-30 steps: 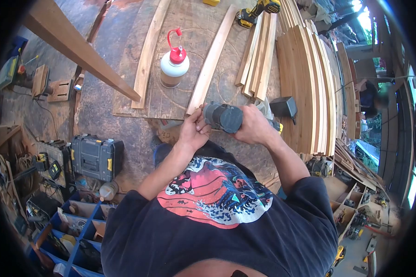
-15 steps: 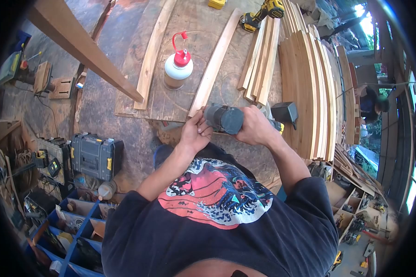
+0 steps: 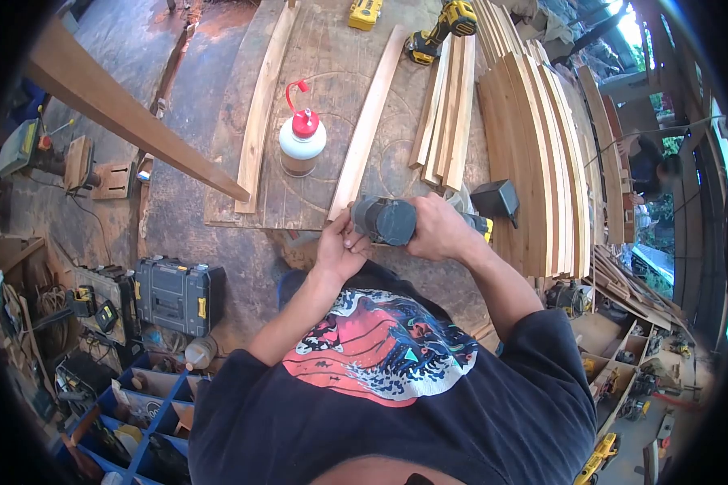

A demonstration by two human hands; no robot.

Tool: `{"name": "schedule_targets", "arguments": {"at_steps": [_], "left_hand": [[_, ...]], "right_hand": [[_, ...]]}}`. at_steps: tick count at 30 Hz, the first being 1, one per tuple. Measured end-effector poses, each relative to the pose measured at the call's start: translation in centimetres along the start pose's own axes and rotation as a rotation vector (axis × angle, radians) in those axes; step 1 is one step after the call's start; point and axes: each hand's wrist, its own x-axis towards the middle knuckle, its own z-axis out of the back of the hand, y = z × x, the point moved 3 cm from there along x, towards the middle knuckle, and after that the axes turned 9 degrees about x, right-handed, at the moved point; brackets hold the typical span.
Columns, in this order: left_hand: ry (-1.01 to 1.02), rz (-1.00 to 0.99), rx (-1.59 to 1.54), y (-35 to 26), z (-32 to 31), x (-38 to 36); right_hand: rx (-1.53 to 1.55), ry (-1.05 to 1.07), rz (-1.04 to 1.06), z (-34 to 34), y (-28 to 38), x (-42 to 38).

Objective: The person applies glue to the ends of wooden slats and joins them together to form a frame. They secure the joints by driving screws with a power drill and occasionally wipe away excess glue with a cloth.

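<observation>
A dark, round-bodied power tool (image 3: 387, 221) is between my hands at the near edge of the wooden bench. My right hand (image 3: 443, 229) is wrapped round the tool's yellow-and-black body from the right. My left hand (image 3: 344, 246) is at the near end of a narrow wooden strip (image 3: 370, 121), beside the tool, its fingers curled; what they pinch, if anything, is hidden. Beyond my left hand stands a white bottle with a red cap (image 3: 303, 144). Another strip (image 3: 264, 105) lies left of the bottle.
A long wooden bar (image 3: 129, 117) slants over the bench from the upper left. Stacked boards (image 3: 534, 162) and a yellow-black drill (image 3: 442, 32) are at the right and back. A black toolbox (image 3: 178, 296) and a blue divided crate (image 3: 166, 416) are lower left. A person (image 3: 651, 166) is far right.
The whole view has shifted slightly, with the bench items sitting a little lower and more to the left. My hands keep nearly the same pose round the tool and beside the strip.
</observation>
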Motion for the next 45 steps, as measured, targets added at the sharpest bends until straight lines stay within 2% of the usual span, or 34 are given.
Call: {"name": "schedule_targets", "arguments": {"at_steps": [2, 3, 5, 6, 8, 9, 10, 12, 16, 19, 23, 25, 28, 32, 34, 38, 41, 43, 45], "left_hand": [[-0.149, -0.001, 0.141, 0.2, -0.1, -0.3], [-0.149, -0.004, 0.143, 0.2, -0.1, -0.9], [-0.081, -0.11, 0.595, -0.5, -0.2, -2.4], [-0.075, -0.126, 0.605, -0.5, 0.0, -2.8], [-0.378, -0.786, 1.611, -1.6, -1.6, -4.5], [-0.474, -0.745, 1.698, -2.0, -2.4, -5.4], [-0.479, -0.751, 1.699, -2.4, -2.2, -5.3], [-0.427, -1.134, 2.075, -3.2, -2.3, -5.2], [-0.444, -0.943, 2.151, -3.2, -2.0, -4.9], [-0.424, -1.046, 2.182, -3.6, -2.3, -4.5], [-0.444, -1.049, 2.167, -3.8, -2.1, -3.6], [-0.462, -1.035, 2.128, -4.0, -1.8, -3.2], [-0.478, -1.06, 2.134, -4.3, -1.9, -2.7], [-0.455, -1.141, 2.122, -4.3, -2.0, -2.4], [-0.439, -1.2, 2.118, -4.3, -2.0, -2.5], [-0.426, -1.212, 2.151, -4.3, -1.8, -2.3], [-0.437, -1.152, 2.185, -4.4, -1.7, -2.4], [-0.464, -1.002, 2.243, -4.5, -1.6, -2.4], [-0.476, -0.972, 2.281, -4.5, -1.9, -2.6]], "right_hand": [[-0.008, 0.026, -0.023, 0.0, -0.5, 0.0], [-0.007, 0.025, -0.02, 0.0, -0.5, -0.1], [-0.034, 0.019, -0.031, 0.2, -0.3, 0.2], [-0.037, 0.01, -0.013, 0.4, -0.2, 0.3], [-0.028, 0.0, 0.033, 0.3, -0.1, 0.2], [-0.03, 0.011, 0.028, 0.2, -0.2, 0.2], [-0.03, 0.011, 0.034, 0.3, -0.2, 0.2], [-0.049, 0.026, 0.012, 0.2, -0.2, 0.3], [-0.089, 0.055, 0.004, 0.0, -0.3, 0.4], [-0.07, 0.052, 0.029, 0.3, 0.0, 0.8], [-0.063, 0.01, 0.086, 0.5, -0.2, 1.1], [-0.045, 0.093, -0.012, 0.8, 0.4, 1.1], [-0.053, 0.086, -0.03, 0.9, 0.1, 1.3], [-0.084, 0.049, 0.018, 0.7, -0.8, 1.8], [-0.157, 0.06, -0.033, 0.7, -1.0, 2.0], [-0.16, 0.094, 0.009, 1.1, -0.5, 2.2], [-0.171, 0.1, 0.023, 1.7, 0.2, 2.6], [-0.087, 0.15, 0.007, 1.5, -0.4, 3.4], [-0.117, 0.165, 0.007, 1.6, -0.3, 3.9]]}}
